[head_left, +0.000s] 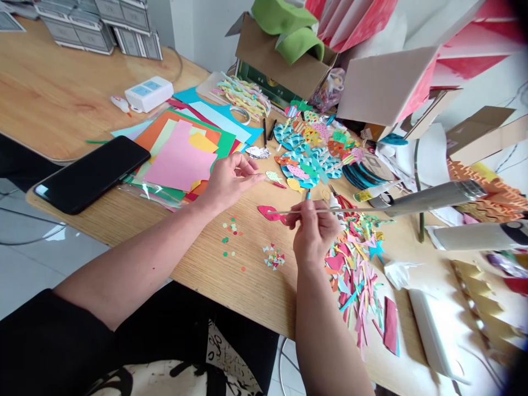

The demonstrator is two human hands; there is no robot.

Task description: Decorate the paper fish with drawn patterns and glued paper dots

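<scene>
My right hand (pixel 314 228) pinches a thin wooden stick (pixel 355 210) lying nearly level. Its tip points at a red paper fish (pixel 267 213) on the table; I cannot tell whether they touch. My left hand (pixel 233 184) hovers to the left with loosely bent fingers, thumb and forefinger a little apart, and nothing visible between them. Just beyond its thumb lie a pale green paper fish (pixel 273 176) and a yellow one (pixel 294 184). Small round paper dots (pixel 231 234) and a little heap of tiny paper triangles (pixel 274 257) lie on the near side.
Coloured paper sheets (pixel 181 157) and a black phone (pixel 93 173) lie at left. Blue patterned paper pieces with decorated fish (pixel 313 146) sit at the back. Paper scraps (pixel 357 275) spread at right, near a silver bottle (pixel 437 198). A cardboard box (pixel 280 58) stands behind.
</scene>
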